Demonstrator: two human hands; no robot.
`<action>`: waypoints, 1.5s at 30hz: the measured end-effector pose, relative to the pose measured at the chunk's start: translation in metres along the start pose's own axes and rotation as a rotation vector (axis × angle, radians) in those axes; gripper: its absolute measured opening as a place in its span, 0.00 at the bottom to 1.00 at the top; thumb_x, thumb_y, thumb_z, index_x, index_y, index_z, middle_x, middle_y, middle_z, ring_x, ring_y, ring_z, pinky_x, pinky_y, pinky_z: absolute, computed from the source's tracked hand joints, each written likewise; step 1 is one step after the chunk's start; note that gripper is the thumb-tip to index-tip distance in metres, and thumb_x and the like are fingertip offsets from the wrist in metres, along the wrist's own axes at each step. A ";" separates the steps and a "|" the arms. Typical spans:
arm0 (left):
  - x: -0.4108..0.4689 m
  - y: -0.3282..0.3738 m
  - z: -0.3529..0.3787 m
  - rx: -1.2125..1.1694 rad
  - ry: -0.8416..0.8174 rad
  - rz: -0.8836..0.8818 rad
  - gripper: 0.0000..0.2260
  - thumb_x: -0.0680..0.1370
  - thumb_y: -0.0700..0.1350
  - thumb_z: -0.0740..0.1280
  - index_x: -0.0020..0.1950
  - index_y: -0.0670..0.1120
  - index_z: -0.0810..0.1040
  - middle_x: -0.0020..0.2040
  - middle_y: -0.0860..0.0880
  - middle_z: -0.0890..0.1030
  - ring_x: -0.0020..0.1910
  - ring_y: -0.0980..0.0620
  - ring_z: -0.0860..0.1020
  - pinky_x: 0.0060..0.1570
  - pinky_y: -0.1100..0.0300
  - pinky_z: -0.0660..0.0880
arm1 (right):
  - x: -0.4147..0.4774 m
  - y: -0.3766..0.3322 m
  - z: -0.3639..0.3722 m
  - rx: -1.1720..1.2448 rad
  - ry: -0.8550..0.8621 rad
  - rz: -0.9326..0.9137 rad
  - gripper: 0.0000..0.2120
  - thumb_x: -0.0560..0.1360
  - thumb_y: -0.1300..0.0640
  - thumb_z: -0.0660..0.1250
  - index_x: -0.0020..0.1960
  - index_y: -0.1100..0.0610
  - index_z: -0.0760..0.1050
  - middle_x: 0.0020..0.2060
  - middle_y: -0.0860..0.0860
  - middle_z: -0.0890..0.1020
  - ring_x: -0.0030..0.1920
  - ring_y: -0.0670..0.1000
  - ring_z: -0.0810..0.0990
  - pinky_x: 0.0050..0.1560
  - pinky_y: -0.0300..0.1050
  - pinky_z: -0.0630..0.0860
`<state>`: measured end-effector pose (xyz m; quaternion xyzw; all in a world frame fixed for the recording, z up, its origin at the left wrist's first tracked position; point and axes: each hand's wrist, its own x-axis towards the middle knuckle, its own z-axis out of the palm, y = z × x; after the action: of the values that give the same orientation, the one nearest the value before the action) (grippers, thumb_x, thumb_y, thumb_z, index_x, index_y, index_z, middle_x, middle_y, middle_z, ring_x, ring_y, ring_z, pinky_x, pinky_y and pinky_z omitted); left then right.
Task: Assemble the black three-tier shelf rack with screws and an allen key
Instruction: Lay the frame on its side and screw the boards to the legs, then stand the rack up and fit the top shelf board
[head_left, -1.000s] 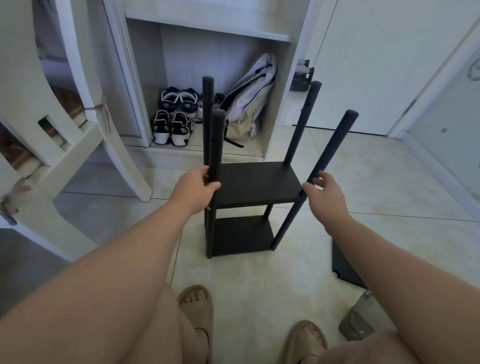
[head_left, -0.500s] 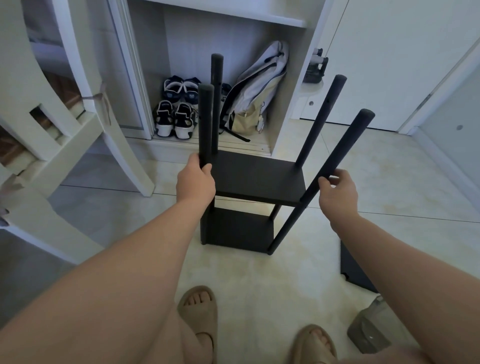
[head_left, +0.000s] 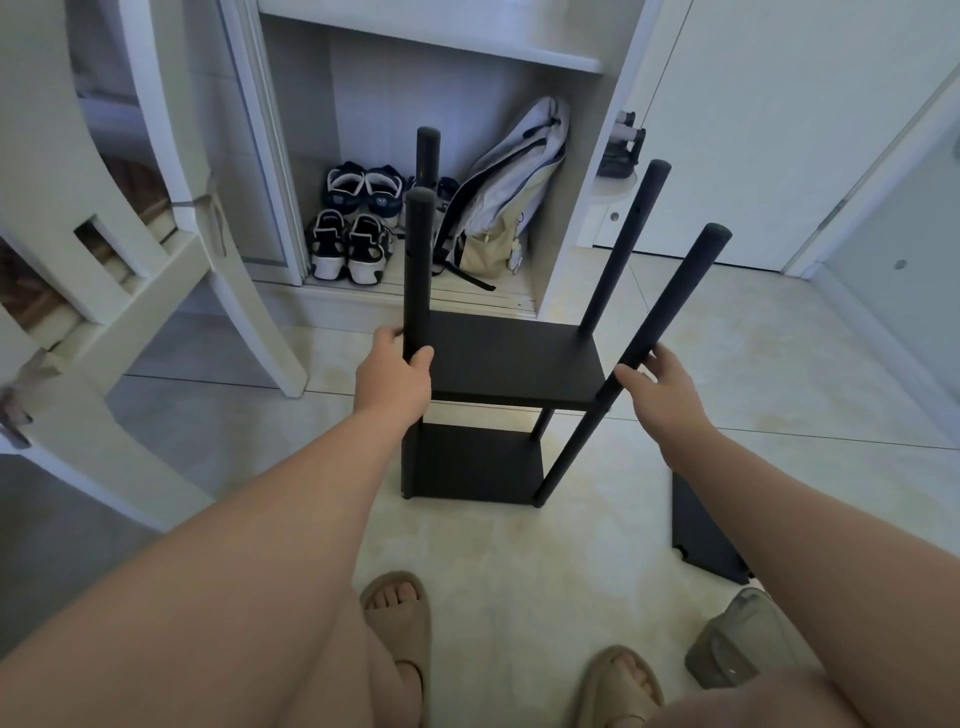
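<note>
The black shelf rack (head_left: 511, 358) stands on the tiled floor in front of me, with two shelves fixed between four round posts that rise above the upper shelf. My left hand (head_left: 395, 376) grips the near-left post (head_left: 418, 275) just above the upper shelf. My right hand (head_left: 662, 387) holds the near-right post (head_left: 670, 317) at shelf height, thumb on one side and fingers on the other. A loose black shelf panel (head_left: 701, 540) lies on the floor to the right, partly hidden by my right forearm.
A white chair (head_left: 119, 291) stands close on the left. Behind the rack, an open white cabinet (head_left: 571, 218) holds shoes (head_left: 353, 244) and a backpack (head_left: 511, 197). A grey container (head_left: 737, 649) sits at the lower right. My sandalled feet (head_left: 400, 618) are just below the rack.
My right hand went from open beside the near-right post to holding it. My left hand tightened on the near-left post, and the rack shifted slightly.
</note>
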<state>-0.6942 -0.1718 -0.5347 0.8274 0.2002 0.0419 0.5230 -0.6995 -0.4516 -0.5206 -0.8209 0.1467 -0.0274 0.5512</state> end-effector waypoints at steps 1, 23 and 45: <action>-0.003 0.001 0.002 -0.017 -0.012 -0.108 0.22 0.82 0.51 0.65 0.73 0.47 0.63 0.64 0.43 0.76 0.54 0.46 0.76 0.42 0.59 0.71 | -0.005 -0.001 -0.003 -0.018 -0.009 0.006 0.20 0.82 0.55 0.65 0.72 0.46 0.68 0.69 0.42 0.73 0.68 0.46 0.70 0.62 0.44 0.69; -0.132 -0.001 0.229 0.962 -0.892 0.671 0.34 0.80 0.66 0.56 0.81 0.57 0.46 0.83 0.50 0.45 0.81 0.44 0.45 0.77 0.40 0.52 | -0.068 0.165 -0.189 -0.923 -0.157 0.167 0.35 0.83 0.40 0.56 0.83 0.45 0.41 0.83 0.44 0.43 0.82 0.53 0.41 0.80 0.63 0.47; -0.085 -0.147 0.565 0.763 -0.912 0.486 0.34 0.76 0.67 0.62 0.76 0.50 0.62 0.76 0.51 0.63 0.72 0.45 0.60 0.69 0.49 0.63 | 0.133 0.478 -0.197 -0.816 -0.222 0.457 0.41 0.82 0.37 0.58 0.83 0.48 0.38 0.82 0.50 0.39 0.82 0.59 0.47 0.79 0.60 0.54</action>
<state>-0.6573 -0.6285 -0.9066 0.9118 -0.2349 -0.2711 0.1999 -0.7142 -0.8313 -0.8958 -0.9150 0.2623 0.2421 0.1881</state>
